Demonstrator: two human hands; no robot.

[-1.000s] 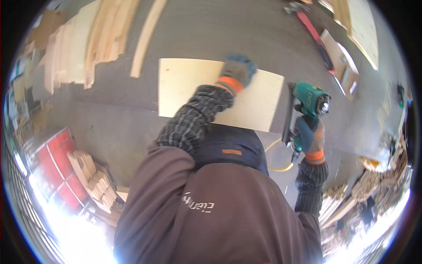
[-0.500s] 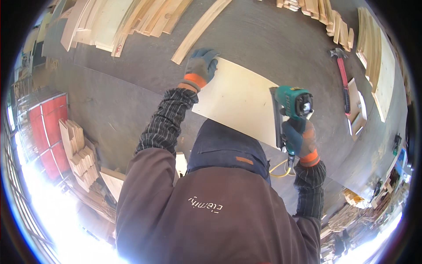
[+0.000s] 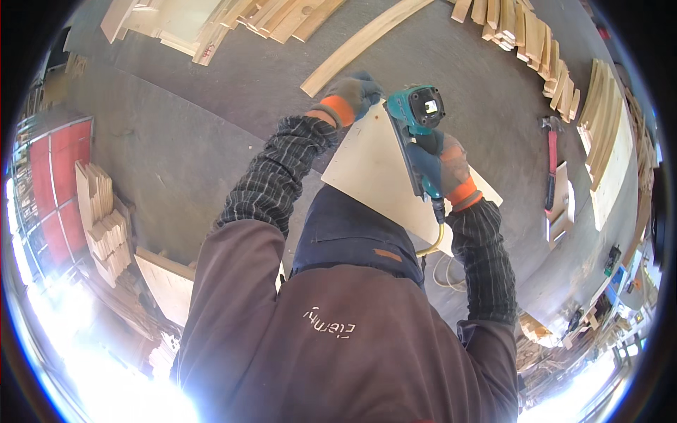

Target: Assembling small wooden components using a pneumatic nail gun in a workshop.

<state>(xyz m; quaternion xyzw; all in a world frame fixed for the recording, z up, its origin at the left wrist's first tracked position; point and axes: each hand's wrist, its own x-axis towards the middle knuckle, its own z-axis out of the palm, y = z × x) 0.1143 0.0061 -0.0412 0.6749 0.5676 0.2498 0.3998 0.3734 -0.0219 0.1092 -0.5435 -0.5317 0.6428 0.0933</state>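
My right hand [image 3: 451,162], in a grey-blue glove with an orange cuff, is wrapped round the handle of a teal nail gun [image 3: 415,116]. A yellow hose [image 3: 431,247] runs from the base of its handle. The gun's long dark magazine lies across a pale thin wooden panel [image 3: 367,151], with the gun's head near the panel's far left corner. My left hand [image 3: 356,95], gloved alike, grips that corner with its fingers curled at the edge, close beside the gun's head. My dark hood covers part of the panel's near edge.
A long wood strip [image 3: 360,49] lies just beyond my left hand. Bundled slats [image 3: 536,49] and a stack of boards [image 3: 606,134] sit at the far right. A red-handled hammer [image 3: 551,162] rests on the grey table [image 3: 190,162]. More slats [image 3: 106,225] stand at left.
The nail gun in my right hand has moved left across the panel, from its right part to the far left corner. My left hand stays at that corner. The whole view has shifted slightly.
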